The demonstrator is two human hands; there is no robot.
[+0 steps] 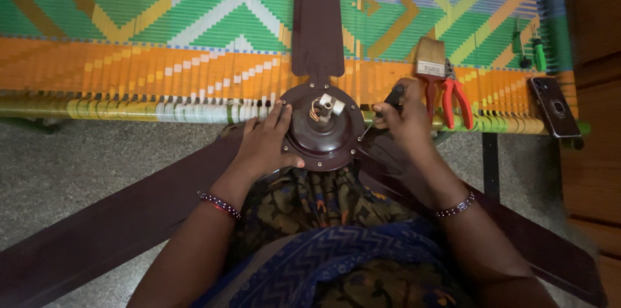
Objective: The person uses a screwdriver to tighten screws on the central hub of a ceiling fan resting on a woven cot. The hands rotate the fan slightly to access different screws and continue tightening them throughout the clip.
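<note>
Fan motor housing steadied by left hand, fingers spread flat. Screwdriver gripped in right hand, tip at housing's R rim; screw work judged underway, tip alignment needed.

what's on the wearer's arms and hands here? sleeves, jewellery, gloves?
Both hands bare, no gloves. No sleeves on the forearms in view. Left hand: a beaded bracelet at the wrist, dark beads with a red strand beside them. Right hand: a single bracelet of dark and silvery beads. No rings or watch that I can make out.
</note>
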